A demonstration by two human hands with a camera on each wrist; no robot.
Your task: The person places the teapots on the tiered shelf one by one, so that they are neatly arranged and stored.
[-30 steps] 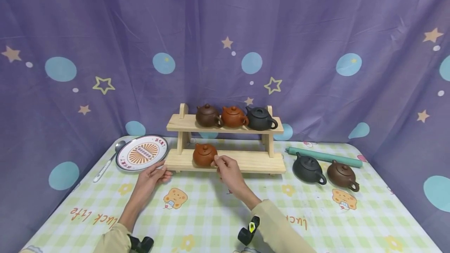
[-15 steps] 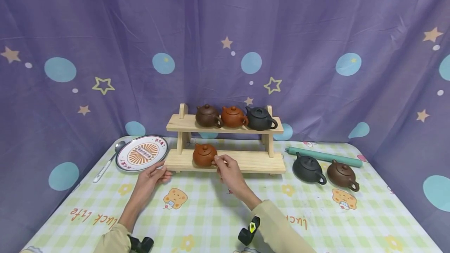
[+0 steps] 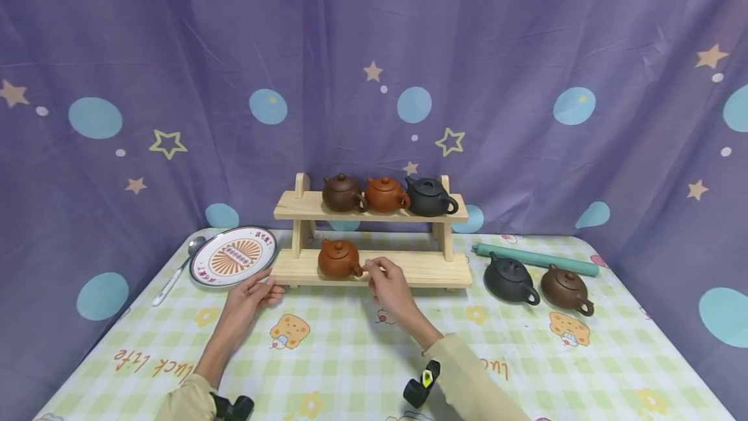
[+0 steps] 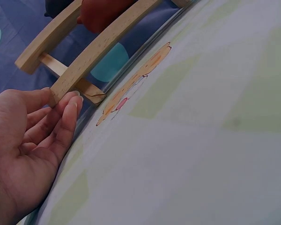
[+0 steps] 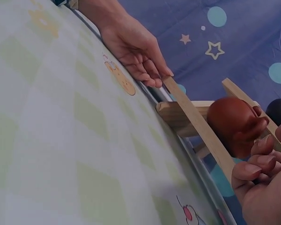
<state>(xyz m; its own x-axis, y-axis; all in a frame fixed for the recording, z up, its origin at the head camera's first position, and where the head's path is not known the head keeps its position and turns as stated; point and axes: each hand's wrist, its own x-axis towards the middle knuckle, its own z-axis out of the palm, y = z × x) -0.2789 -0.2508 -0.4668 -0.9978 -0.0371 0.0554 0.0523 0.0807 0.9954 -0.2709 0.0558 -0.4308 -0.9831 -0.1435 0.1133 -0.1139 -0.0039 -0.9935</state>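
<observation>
A two-tier wooden shelf rack point(image 3: 409, 268) stands at the middle of the table. My left hand point(image 3: 247, 297) pinches the left end of its lower board; the left wrist view shows the thumb and fingers point(image 4: 70, 110) there. On that board, left of centre, sits an orange-brown teapot point(image 3: 337, 260), its handle pointing right. Just right of the handle is my right hand point(image 3: 394, 288), with a small gap and nothing held. Its fingers point(image 5: 264, 161) are loosely bent in the right wrist view. The upper board carries a dark brown teapot point(image 3: 341, 193), an orange-brown teapot point(image 3: 384, 195) and a black teapot point(image 3: 429, 198).
To the right on the checked tablecloth point(image 3: 327, 362) are a black teapot point(image 3: 508, 278), a brown teapot point(image 3: 563, 288) and a green roll point(image 3: 537, 259). A plate point(image 3: 234, 256) and a spoon point(image 3: 178, 275) lie at the left. A purple curtain point(image 3: 350, 31) hangs behind.
My right hand has let go of the lower teapot's handle and shifted slightly right. The left hand keeps its grip on the board's end. The head view has turned a little.
</observation>
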